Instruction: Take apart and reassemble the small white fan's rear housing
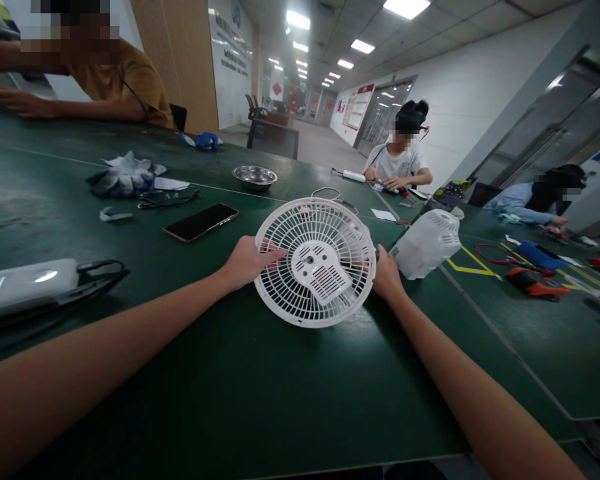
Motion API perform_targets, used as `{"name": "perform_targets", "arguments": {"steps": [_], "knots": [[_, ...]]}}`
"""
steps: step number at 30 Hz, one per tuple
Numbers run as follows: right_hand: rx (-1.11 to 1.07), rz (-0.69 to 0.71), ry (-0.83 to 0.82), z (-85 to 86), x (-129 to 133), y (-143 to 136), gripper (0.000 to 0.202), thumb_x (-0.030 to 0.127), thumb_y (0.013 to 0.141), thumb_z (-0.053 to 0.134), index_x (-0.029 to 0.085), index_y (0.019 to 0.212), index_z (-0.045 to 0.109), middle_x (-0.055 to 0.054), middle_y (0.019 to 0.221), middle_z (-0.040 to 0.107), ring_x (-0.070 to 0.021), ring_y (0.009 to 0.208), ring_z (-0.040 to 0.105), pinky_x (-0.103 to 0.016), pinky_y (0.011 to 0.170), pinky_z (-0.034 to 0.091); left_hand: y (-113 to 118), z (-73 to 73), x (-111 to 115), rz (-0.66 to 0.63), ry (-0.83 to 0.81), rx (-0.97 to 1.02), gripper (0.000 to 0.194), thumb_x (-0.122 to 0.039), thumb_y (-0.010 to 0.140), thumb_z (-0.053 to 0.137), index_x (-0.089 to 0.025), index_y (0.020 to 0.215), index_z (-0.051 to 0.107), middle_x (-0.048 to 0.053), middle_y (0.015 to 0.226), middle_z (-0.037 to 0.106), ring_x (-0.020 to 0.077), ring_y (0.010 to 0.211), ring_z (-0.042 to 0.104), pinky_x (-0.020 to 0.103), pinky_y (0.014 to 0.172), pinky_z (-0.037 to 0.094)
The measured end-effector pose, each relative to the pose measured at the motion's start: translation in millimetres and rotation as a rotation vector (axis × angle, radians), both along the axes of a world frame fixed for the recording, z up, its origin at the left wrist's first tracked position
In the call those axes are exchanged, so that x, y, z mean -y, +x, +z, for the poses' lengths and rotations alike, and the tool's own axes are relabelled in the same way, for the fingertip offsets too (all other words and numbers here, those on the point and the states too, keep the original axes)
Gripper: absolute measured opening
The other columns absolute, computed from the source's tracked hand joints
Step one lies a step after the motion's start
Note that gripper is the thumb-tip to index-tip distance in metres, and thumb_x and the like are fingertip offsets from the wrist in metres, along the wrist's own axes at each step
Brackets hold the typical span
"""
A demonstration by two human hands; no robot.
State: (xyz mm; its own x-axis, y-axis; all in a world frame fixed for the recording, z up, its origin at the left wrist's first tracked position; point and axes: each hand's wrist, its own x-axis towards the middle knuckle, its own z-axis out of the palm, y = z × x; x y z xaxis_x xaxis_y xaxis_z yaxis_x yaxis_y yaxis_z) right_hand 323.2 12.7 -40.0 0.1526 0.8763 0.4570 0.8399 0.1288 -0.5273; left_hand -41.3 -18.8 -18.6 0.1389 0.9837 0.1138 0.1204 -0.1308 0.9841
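A round white fan grille (322,270) with a vented centre plate is tilted up in front of me over the green table. My left hand (250,261) grips its left rim, thumb across the bars and fingers behind them. On the opposite rim, my right hand (386,275) is closed, its fingers partly hidden behind the grille. Just right of that hand stands a white plastic housing (427,245) with vent slots. Behind the grille, a thin white cable (326,192) loops on the table.
Left of the grille lie a phone (201,222), gloves (125,175) and a white device (27,288). A metal bowl (255,177) sits farther back. At right are an orange-black multimeter (537,283) and a blue pouch (536,255). Several people sit around the table (280,400).
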Motion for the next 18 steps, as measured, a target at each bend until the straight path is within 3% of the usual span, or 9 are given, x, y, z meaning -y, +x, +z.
{"name": "perform_targets", "arguments": {"steps": [2, 4, 5, 8, 12, 15, 18], "knots": [[-0.101, -0.021, 0.080, 11.6, 11.8, -9.6, 0.082, 0.066, 0.077, 0.073, 0.015, 0.140, 0.059, -0.018, 0.118, 0.066, -0.0366, 0.115, 0.060, -0.057, 0.105, 0.047, -0.3, -0.7, 0.5, 0.004, 0.028, -0.028, 0.016, -0.034, 0.082, 0.080, -0.019, 0.081, 0.075, 0.005, 0.077, 0.074, 0.0226, 0.070, 0.071, 0.040, 0.069, 0.060], [-0.255, 0.041, 0.137, 21.7, 25.6, -23.2, 0.076, 0.067, 0.080, 0.071, 0.018, 0.137, 0.063, -0.014, 0.114, 0.069, -0.0326, 0.106, 0.063, -0.054, 0.100, 0.051, 0.0, -0.9, 1.7, 0.022, 0.057, -0.054, 0.017, -0.035, 0.083, 0.080, -0.019, 0.080, 0.074, 0.005, 0.076, 0.074, 0.0225, 0.069, 0.071, 0.040, 0.068, 0.060], [-0.384, 0.140, 0.088, 25.0, 32.5, -31.3, 0.066, 0.066, 0.083, 0.069, 0.019, 0.129, 0.069, -0.011, 0.106, 0.072, -0.0309, 0.101, 0.065, -0.051, 0.096, 0.054, 0.4, -0.6, 2.7, 0.037, 0.073, -0.064, 0.018, -0.036, 0.083, 0.080, -0.019, 0.080, 0.074, 0.005, 0.076, 0.074, 0.0229, 0.070, 0.071, 0.040, 0.068, 0.061], [-0.744, 0.486, -0.261, 27.2, 50.1, -58.5, 0.050, 0.068, 0.087, 0.066, 0.023, 0.106, 0.077, -0.006, 0.092, 0.077, -0.0305, 0.094, 0.071, -0.049, 0.088, 0.058, 1.7, 1.7, 7.6, 0.125, 0.153, -0.096, 0.022, -0.040, 0.085, 0.079, -0.019, 0.085, 0.074, 0.005, 0.080, 0.076, 0.0250, 0.074, 0.074, 0.041, 0.069, 0.062], [-1.004, 0.677, -0.535, 25.1, 65.9, -89.2, 0.054, 0.074, 0.090, 0.055, 0.029, 0.112, 0.075, -0.005, 0.101, 0.080, -0.0308, 0.100, 0.074, -0.051, 0.086, 0.061, 2.6, 5.4, 15.4, 0.293, 0.301, -0.158, 0.028, -0.046, 0.089, 0.075, -0.018, 0.093, 0.075, 0.006, 0.086, 0.077, 0.0259, 0.082, 0.075, 0.042, 0.079, 0.061], [-1.005, 0.715, -0.494, 25.0, 72.2, -100.7, 0.059, 0.076, 0.091, 0.049, 0.031, 0.123, 0.071, -0.005, 0.111, 0.080, -0.0311, 0.109, 0.072, -0.052, 0.089, 0.060, 2.9, 5.5, 16.3, 0.324, 0.336, -0.197, 0.032, -0.050, 0.090, 0.074, -0.018, 0.093, 0.074, 0.007, 0.089, 0.077, 0.0268, 0.087, 0.074, 0.042, 0.084, 0.060], [-1.002, 0.668, -0.342, 22.5, 71.9, -102.0, 0.053, 0.070, 0.089, 0.057, 0.033, 0.125, 0.069, -0.003, 0.122, 0.078, -0.0318, 0.113, 0.071, -0.053, 0.091, 0.060, 2.4, 1.3, 9.0, 0.245, 0.320, -0.187, 0.031, -0.049, 0.092, 0.070, -0.018, 0.097, 0.072, 0.007, 0.094, 0.077, 0.0259, 0.090, 0.073, 0.040, 0.084, 0.059]]}}
